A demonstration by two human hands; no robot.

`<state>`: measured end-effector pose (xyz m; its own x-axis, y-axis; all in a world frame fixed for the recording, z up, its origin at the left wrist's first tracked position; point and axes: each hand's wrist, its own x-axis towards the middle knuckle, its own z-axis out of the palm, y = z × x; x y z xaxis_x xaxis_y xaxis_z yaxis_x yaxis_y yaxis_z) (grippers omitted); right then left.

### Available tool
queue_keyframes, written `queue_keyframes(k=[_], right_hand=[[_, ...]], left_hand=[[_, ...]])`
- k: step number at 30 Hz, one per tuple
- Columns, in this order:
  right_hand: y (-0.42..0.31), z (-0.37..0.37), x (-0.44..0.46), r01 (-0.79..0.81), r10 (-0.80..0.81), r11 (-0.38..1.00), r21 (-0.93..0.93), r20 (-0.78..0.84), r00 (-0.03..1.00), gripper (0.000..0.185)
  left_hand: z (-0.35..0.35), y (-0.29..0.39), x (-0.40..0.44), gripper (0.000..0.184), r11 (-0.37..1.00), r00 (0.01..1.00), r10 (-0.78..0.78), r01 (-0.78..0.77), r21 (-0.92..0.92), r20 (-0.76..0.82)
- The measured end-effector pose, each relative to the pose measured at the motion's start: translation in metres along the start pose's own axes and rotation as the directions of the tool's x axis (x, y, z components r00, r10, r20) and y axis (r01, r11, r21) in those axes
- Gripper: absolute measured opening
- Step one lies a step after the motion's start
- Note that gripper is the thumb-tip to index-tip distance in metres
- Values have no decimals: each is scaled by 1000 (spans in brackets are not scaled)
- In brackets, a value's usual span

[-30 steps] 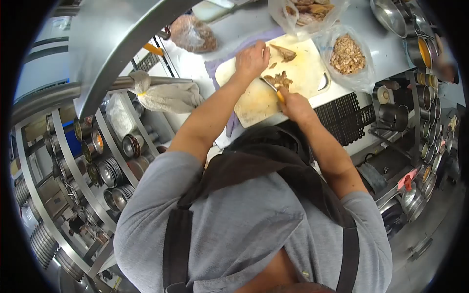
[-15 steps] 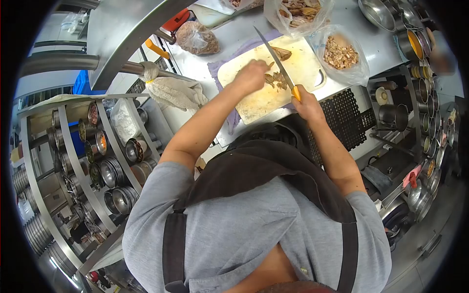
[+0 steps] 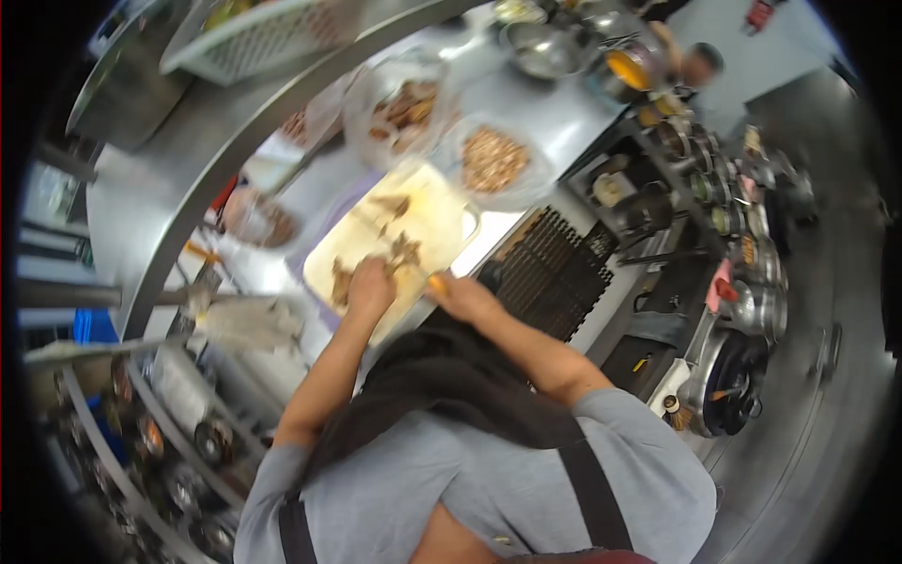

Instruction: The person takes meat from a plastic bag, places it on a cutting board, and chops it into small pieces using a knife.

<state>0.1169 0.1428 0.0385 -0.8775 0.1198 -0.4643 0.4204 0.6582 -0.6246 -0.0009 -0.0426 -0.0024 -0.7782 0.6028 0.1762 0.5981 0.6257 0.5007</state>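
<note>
On the pale cutting board (image 3: pixel 329 246) lie brown pieces of food that look like cooked meat (image 3: pixel 404 250), with a larger brown chunk (image 3: pixel 393 204) farther back. My left hand (image 3: pixel 372 288) is curled down on the board's near part, beside more brown pieces (image 3: pixel 342 279). Its fingertips are hidden, so what they hold does not show. At the board's right near edge, my right hand (image 3: pixel 470 299) is closed round the yellow handle of a knife (image 3: pixel 438 284). Motion blur smears the blade, and I cannot make out its edge.
Behind the board stand a plastic bag of brown pieces (image 3: pixel 413 113) and a bag of chopped bits (image 3: pixel 493 160). Another filled bag (image 3: pixel 258 218) lies left. A metal shelf (image 3: pixel 211 150) overhangs the left side. Black perforated mats (image 3: pixel 550 273) lie right. Another person is at the far right back.
My view has swung, so the board appears farther left. My left hand has drawn to the board's near part, and the knife, raised clearly across the board before, is now low and blurred.
</note>
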Motion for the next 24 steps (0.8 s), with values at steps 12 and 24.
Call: queue_keyframes(k=[12,24], right_hand=[[2,-18,-4,61,-61,998,10,-30,998,51],[-5,-5,9,158,-158,987,-14,-48,986,50]], left_hand=[[5,-1,-1,16,997,998,-49,47,-65,-34],[-10,8,-3,30,991,987,-131,130,23,97]])
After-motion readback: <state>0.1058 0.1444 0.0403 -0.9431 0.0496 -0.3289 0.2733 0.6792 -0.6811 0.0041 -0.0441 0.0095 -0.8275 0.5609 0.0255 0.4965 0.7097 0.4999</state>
